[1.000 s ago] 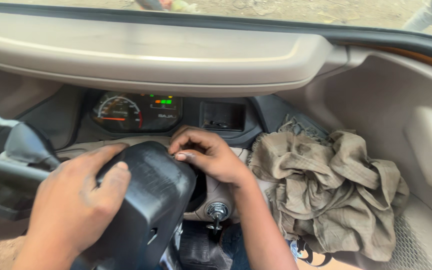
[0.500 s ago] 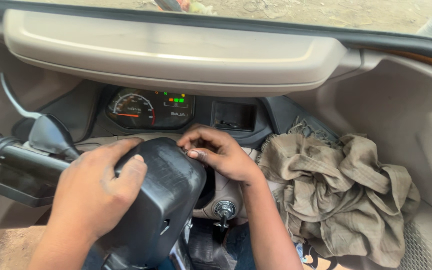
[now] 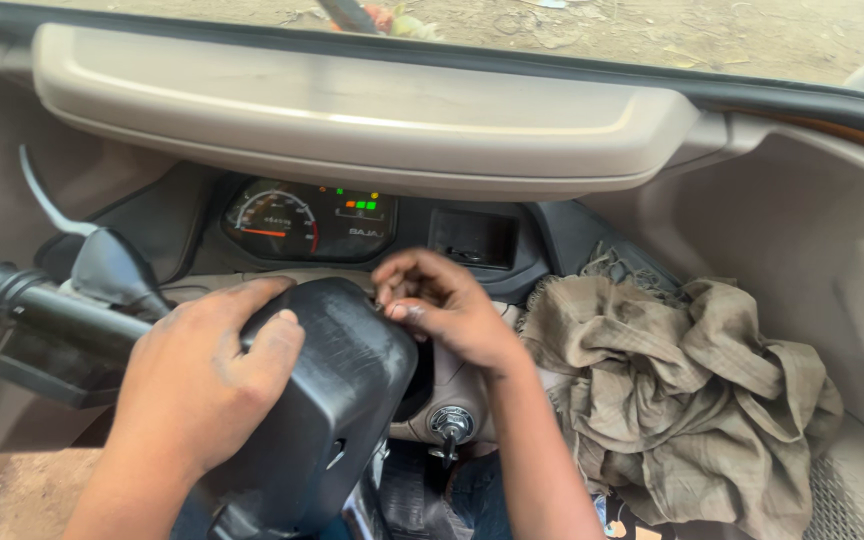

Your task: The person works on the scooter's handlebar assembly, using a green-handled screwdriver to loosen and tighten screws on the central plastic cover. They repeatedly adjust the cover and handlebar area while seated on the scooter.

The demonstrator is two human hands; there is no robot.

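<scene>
I look down at the handlebar area of a small vehicle. My left hand (image 3: 197, 385) grips the left side of a black plastic handlebar cover (image 3: 337, 400), palm down and thumb across its top. My right hand (image 3: 442, 305) reaches over the cover's upper right edge, fingers curled and pinched together just behind it; whether they hold anything is hidden. Below my right wrist a key sits in the ignition lock (image 3: 450, 425).
An instrument cluster (image 3: 307, 220) with a speedometer and green lights glows behind the hands. The left handlebar grip (image 3: 12, 295) and lever (image 3: 47, 195) stick out at left. A crumpled brown rag (image 3: 682, 385) lies on the right shelf. A beige dashboard (image 3: 352, 100) spans the top.
The view has shifted so everything sits further right and lower. My right hand has lifted slightly at the cover's top edge and its fingers have pinched closer together. My left hand keeps its grip.
</scene>
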